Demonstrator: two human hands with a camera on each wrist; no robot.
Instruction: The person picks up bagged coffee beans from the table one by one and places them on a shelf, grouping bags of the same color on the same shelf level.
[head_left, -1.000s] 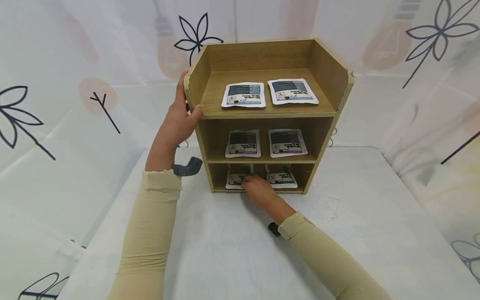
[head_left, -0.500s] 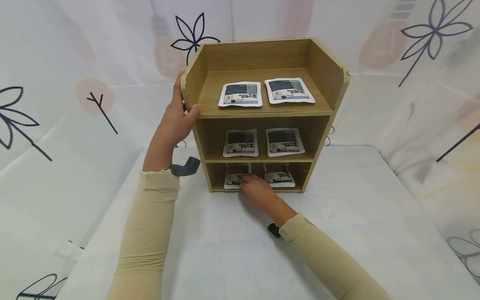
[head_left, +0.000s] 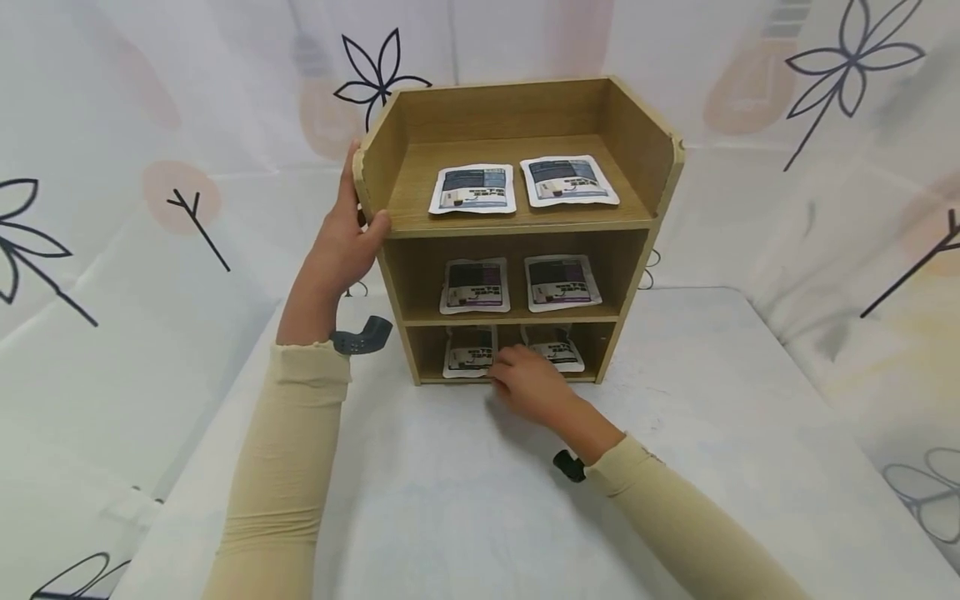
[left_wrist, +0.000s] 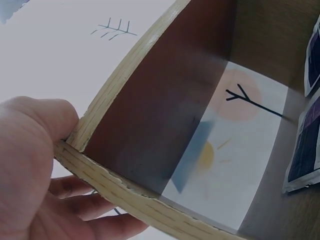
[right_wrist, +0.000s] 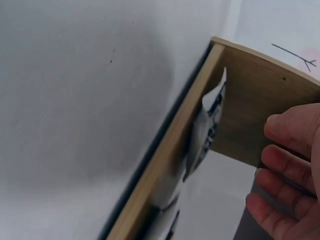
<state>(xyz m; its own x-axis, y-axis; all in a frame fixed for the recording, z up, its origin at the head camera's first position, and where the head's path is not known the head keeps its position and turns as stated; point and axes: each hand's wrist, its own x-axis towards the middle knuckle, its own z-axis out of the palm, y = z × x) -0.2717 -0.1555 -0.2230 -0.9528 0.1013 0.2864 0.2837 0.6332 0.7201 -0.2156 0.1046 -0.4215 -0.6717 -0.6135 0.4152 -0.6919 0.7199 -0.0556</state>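
Note:
A small wooden shelf unit [head_left: 517, 227] with three levels stands upright on the white table. My left hand [head_left: 341, 242] grips its upper left side; in the left wrist view the thumb lies at the panel's edge and the fingers reach round the outside. On the bottom level lie a left pouch [head_left: 468, 354] and a right pouch [head_left: 551, 354], both white-edged and printed. My right hand [head_left: 531, 385] is at the front of that level, overlapping the right pouch's corner. In the right wrist view, its fingers [right_wrist: 282, 182] are loosely bent, holding nothing, apart from the pouches.
Two blue-printed pouches, a left one [head_left: 472, 188] and a right one [head_left: 570, 180], lie on the top level. Two purple-printed ones, left [head_left: 474, 286] and right [head_left: 562, 282], are on the middle level. A patterned white curtain [head_left: 187, 100] hangs behind.
My right hand has drawn back from the left bottom pouch, slightly to the right and towards me. My left hand keeps its grip. The head view has shifted slightly.

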